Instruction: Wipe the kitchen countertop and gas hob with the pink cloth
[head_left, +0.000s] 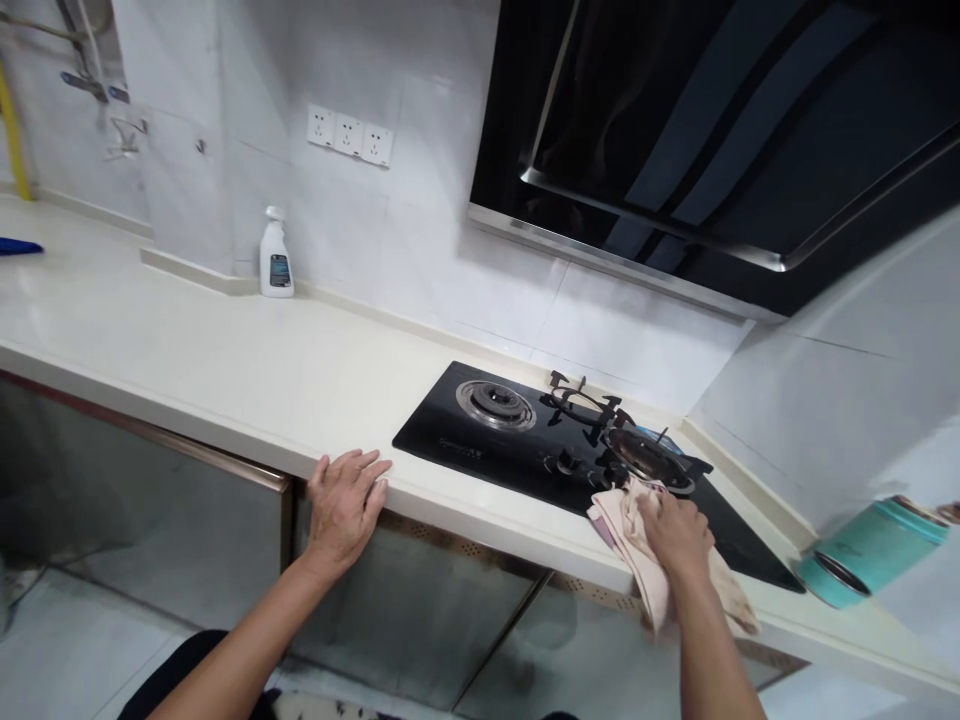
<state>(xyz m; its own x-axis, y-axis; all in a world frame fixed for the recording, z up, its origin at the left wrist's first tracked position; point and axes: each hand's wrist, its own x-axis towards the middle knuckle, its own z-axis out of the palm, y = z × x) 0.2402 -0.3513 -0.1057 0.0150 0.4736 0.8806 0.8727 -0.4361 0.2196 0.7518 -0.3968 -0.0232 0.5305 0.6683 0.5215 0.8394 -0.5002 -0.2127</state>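
My right hand point(677, 532) is closed on a pale pink cloth point(628, 540) and presses it on the front of the black glass gas hob point(450, 432), just before the right burner point(646, 458). Part of the cloth hangs over the counter's front edge. The left burner point(496, 403) is bare, and a black pan support point(583, 400) lies between the two burners. My left hand point(343, 502) rests flat, fingers together and stretched, on the front edge of the cream countertop point(225, 350), left of the hob.
A white spray bottle point(275, 255) stands against the tiled wall at the back left. A teal jar point(870, 550) lies at the right end of the counter. A black range hood point(712, 130) hangs above the hob. Cabinets with glossy doors point(135, 500) sit below.
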